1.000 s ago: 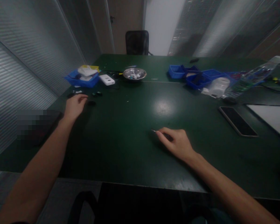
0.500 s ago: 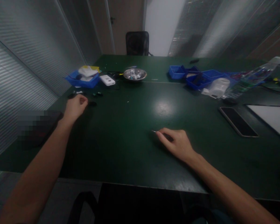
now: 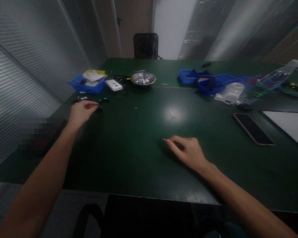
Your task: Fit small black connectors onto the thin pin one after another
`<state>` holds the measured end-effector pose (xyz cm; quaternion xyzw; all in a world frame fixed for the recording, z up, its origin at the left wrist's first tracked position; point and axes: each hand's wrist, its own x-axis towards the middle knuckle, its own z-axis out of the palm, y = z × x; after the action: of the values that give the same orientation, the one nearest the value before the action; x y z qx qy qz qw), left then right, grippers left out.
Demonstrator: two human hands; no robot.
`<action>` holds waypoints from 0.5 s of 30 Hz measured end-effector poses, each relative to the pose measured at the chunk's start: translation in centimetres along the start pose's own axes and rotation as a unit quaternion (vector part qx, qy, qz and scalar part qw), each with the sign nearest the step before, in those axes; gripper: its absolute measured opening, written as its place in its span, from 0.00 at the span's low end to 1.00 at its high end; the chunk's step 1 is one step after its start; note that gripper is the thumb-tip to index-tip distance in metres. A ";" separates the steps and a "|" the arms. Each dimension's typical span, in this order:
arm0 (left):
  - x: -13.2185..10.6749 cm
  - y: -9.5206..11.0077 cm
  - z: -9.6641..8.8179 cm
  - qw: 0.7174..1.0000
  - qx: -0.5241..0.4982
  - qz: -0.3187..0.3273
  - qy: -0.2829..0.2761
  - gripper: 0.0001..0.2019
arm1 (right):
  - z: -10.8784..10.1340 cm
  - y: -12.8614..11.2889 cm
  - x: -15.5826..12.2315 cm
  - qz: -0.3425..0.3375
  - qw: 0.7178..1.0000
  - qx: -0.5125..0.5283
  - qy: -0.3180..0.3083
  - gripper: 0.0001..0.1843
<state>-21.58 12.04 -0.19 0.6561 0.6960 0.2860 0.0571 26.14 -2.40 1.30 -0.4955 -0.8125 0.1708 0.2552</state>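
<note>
My left hand [image 3: 82, 112] reaches over the far left of the green table [image 3: 129, 148], thumb and fingertips pinched together. Something tiny may sit between them, but it is too small to name. Right by those fingertips lie small dark pieces [image 3: 104, 99], with white scraps [image 3: 83, 98] just behind the hand. My right hand [image 3: 186, 150] rests near the middle of the table. Its thumb and forefinger pinch a thin metallic piece [image 3: 163, 139], whose pale tip points left; the rest is hidden by the fingers.
Beyond my left hand stand a blue bin [image 3: 88, 86], a white device [image 3: 114, 85] and a metal bowl [image 3: 143, 79] of small parts. On the right are several blue trays [image 3: 188, 76], a plastic bottle [image 3: 268, 84], a phone [image 3: 253, 129] and a white board [image 3: 288, 124].
My left hand's fingertips have shifted slightly right, to beside the small dark pieces, and the fingers have stretched out a little. My right hand has stayed still with the thin piece.
</note>
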 end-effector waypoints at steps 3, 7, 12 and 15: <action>-0.1 0.5 0.0 1.000 0.012 0.004 -0.013 0.17 | -0.1 0.0 0.1 0.000 1.000 -0.003 -0.004 0.19; -0.1 0.7 0.2 0.999 0.010 -0.003 -0.046 0.15 | -0.2 -0.1 0.1 0.000 1.000 -0.003 -0.007 0.20; 0.0 0.0 0.1 0.999 0.019 -0.012 -0.047 0.17 | -0.2 -0.1 0.1 -0.005 1.000 -0.002 -0.008 0.21; 0.2 -0.5 -0.1 0.998 0.002 -0.022 -0.060 0.18 | -0.1 0.0 0.0 -0.006 1.000 -0.005 -0.003 0.20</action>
<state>-22.11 12.18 -0.32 0.6566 0.7065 0.2431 0.1035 26.18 -2.35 1.38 -0.4916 -0.8169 0.1666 0.2516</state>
